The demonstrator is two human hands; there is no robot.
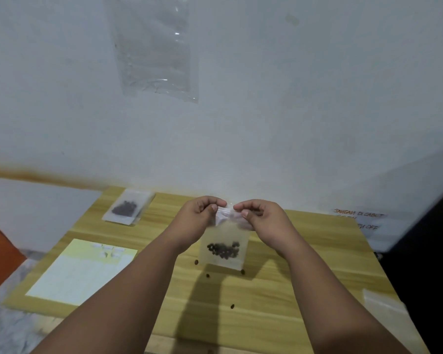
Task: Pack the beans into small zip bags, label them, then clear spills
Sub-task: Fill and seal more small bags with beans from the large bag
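Observation:
A small clear zip bag (224, 247) hangs upright above the wooden table (279, 302), with dark beans gathered at its bottom. My left hand (202, 218) pinches the bag's top edge at the left, and my right hand (261, 221) pinches it at the right. Several loose beans (232, 306) lie scattered on the table below the bag. Another bag holding beans (128, 208) lies flat at the table's far left. A yellow-edged sheet of white labels (82, 272) lies at the left.
An empty clear bag (386, 309) lies at the table's right edge. A large clear plastic bag (156, 47) hangs on the white wall behind. A handwritten note (361, 219) sits at the far right. A dark object stands to the right.

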